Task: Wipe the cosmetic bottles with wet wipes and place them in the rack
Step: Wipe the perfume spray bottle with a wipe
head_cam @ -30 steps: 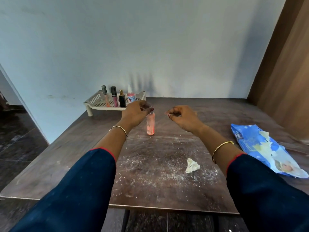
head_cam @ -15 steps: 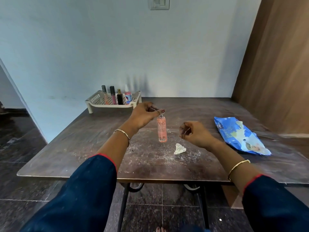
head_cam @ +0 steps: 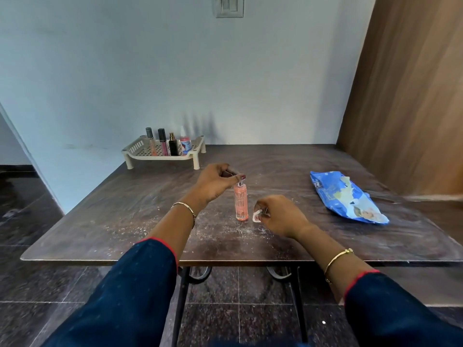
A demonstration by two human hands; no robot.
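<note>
Pink bottle is standing centre-frame, bare bench lying all round; left hand is pinching its cap in a narrow grip; right hand is pinching a wet wipe.

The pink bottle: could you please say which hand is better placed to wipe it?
Right, probably: the right hand pinches the wipe beside the pink bottle, while the left hand holds its top.

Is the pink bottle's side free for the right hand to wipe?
Probably yes: the left hand pinches only the top of the pink bottle, its side is bare, and the right hand, holding the wipe, sits just beside it with nothing between.
</note>
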